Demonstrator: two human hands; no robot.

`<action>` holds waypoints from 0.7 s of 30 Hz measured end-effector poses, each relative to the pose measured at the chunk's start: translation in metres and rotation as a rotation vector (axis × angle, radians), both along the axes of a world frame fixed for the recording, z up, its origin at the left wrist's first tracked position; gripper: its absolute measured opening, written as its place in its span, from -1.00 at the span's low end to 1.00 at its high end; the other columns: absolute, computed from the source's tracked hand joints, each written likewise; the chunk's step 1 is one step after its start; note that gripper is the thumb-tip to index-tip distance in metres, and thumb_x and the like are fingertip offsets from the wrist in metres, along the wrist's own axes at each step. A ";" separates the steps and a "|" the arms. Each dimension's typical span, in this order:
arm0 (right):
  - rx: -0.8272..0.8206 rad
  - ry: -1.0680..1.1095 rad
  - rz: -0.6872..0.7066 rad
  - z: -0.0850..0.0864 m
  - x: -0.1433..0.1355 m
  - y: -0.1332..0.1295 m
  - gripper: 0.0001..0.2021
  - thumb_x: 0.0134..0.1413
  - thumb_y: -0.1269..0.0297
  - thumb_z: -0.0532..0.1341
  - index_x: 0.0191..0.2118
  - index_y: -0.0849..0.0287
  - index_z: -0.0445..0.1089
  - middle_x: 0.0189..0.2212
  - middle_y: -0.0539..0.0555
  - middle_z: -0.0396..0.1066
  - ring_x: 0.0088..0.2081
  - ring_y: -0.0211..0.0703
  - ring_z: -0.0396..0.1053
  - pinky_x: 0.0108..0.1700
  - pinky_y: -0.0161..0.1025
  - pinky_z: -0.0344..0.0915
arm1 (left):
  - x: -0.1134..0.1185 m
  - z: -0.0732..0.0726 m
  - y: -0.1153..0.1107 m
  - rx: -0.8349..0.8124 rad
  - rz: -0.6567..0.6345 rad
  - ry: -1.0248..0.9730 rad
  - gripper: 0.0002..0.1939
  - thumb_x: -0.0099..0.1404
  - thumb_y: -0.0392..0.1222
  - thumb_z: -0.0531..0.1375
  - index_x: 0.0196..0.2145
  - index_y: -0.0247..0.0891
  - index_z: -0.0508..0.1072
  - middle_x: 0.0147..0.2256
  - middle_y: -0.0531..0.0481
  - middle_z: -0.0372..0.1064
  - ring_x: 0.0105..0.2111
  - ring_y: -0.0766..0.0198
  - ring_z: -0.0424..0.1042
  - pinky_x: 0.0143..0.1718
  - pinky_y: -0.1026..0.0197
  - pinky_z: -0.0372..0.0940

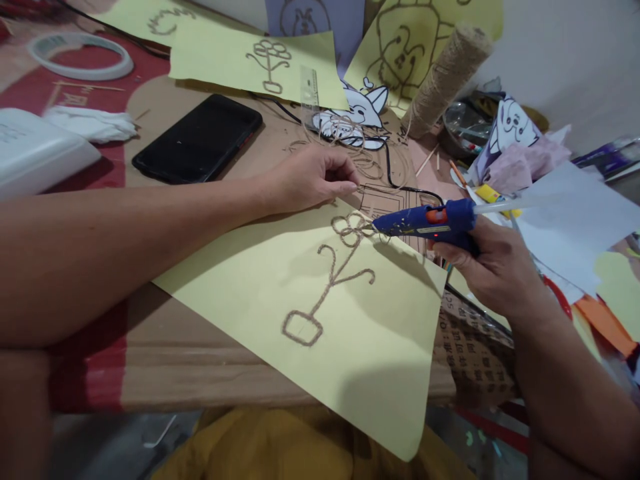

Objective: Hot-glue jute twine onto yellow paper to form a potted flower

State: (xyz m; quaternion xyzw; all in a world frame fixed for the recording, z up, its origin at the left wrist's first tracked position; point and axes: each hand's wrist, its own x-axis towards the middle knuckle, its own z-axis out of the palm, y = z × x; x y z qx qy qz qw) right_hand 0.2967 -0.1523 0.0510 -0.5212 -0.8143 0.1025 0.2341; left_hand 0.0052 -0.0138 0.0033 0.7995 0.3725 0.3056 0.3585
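My right hand [487, 263] grips a blue glue gun [425, 223], a clear glue stick jutting from its back. The gun's nozzle points left and meets the twine flower [350, 228] on a yellow sheet [380, 333]. Below the flower, the twine forms a stem, two curled leaves and a pot outline. At the sheet's upper edge is my left hand [320, 177], its thumb and index finger brought together just above the flower. What they pinch, if anything, is too small to make out.
A black phone [197, 139] lies behind my left forearm. Loose twine and a black cord run behind the sheet, near an upright twine spool [447, 80]. A tape roll [80, 57] is at upper left. Paper scraps [565, 227] and a red-handled tool [557, 297] lie at right.
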 end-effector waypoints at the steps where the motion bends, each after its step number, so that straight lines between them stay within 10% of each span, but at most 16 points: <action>1: -0.005 0.007 0.000 0.000 0.000 0.000 -0.69 0.35 0.16 0.32 0.15 0.01 0.55 -0.18 0.07 0.62 -0.24 -0.01 0.54 -0.20 -0.12 0.42 | 0.000 0.000 0.000 0.000 0.000 0.002 -0.91 0.32 -0.23 0.35 -0.26 -0.30 0.63 -0.34 0.02 0.57 -0.31 0.31 0.51 -0.22 0.30 0.31; 21: 0.029 -0.030 0.008 -0.002 0.002 0.002 -0.66 0.34 0.17 0.33 0.17 0.05 0.55 -0.12 0.09 0.65 -0.18 0.00 0.58 -0.17 -0.14 0.47 | -0.001 0.001 -0.001 0.023 -0.006 0.022 -0.85 0.33 -0.15 0.36 -0.25 -0.30 0.62 -0.34 0.01 0.56 -0.29 0.31 0.51 -0.20 0.29 0.33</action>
